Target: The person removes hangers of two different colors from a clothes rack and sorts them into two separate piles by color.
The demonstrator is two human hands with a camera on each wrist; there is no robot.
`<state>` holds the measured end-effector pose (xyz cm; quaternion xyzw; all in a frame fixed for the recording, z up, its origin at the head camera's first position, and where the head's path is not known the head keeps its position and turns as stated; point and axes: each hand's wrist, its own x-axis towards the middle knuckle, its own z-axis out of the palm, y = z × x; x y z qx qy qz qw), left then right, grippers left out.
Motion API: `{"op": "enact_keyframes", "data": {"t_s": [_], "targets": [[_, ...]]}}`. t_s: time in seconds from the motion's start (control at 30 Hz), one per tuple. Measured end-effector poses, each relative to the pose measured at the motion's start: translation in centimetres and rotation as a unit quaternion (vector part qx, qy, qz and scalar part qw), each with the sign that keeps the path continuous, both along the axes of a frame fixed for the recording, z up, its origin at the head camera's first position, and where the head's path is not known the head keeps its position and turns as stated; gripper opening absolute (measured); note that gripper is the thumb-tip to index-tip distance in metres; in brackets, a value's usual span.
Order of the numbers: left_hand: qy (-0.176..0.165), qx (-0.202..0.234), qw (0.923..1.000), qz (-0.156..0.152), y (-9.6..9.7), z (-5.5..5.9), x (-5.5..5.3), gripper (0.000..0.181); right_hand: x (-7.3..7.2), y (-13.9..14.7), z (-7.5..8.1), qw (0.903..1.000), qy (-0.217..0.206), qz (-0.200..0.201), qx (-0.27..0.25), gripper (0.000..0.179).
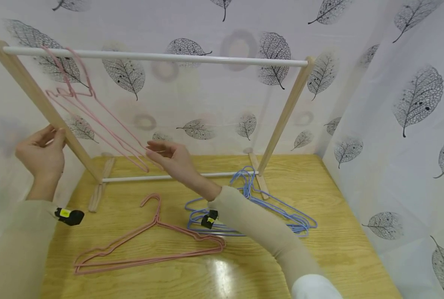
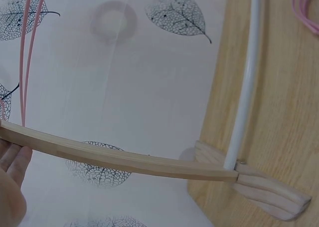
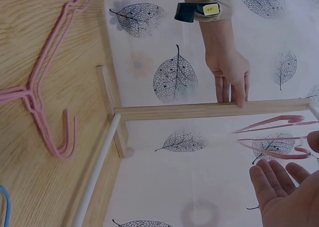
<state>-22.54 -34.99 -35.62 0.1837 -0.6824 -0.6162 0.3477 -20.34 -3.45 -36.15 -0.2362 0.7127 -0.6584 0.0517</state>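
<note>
Two pink hangers hang by their hooks near the left end of the white top rail of a wooden-sided rack. My left hand holds the rack's left wooden post partway up; in the right wrist view its thumb lies across the post. Beside the lower right ends of the hung hangers is my right hand. Its fingers are extended and spread from the thumb, palm facing the hangers; whether it touches them I cannot tell.
Two more pink hangers lie stacked on the wooden table in front of the rack. Several blue hangers are piled by the rack's right foot, partly behind my right forearm. A white lower bar joins the feet. Leaf-print curtains stand behind.
</note>
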Motion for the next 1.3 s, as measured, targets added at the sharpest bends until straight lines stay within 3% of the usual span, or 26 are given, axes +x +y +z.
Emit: {"op": "enact_keyframes", "data": {"t_s": [0.2,0.47,0.77,1.0,1.3], "targets": [[0.0,0.006,1.0,-0.003,0.1,0.3,0.1,0.034,-0.4,-1.3,0.2,1.0,-0.007,0.003,-0.001,0.038],[-0.001,0.004,1.0,-0.004,-0.2,0.0,0.0,0.033,-0.5,-2.2,0.3,0.9997,0.01,-0.004,0.023,0.033],[0.002,0.005,1.0,-0.007,-0.4,-0.2,-0.2,0.033,-0.7,-2.3,0.7,0.9976,-0.032,-0.014,-0.059,0.028],[0.016,0.033,0.9992,-0.015,-0.4,-0.3,-0.3,0.031,-1.0,-1.8,0.8,0.9971,-0.006,-0.023,-0.072,0.027],[0.003,0.013,0.9999,-0.007,-0.7,-0.5,-0.4,0.033,-0.9,-0.4,0.8,0.9956,0.01,-0.032,-0.088,0.03]]}}
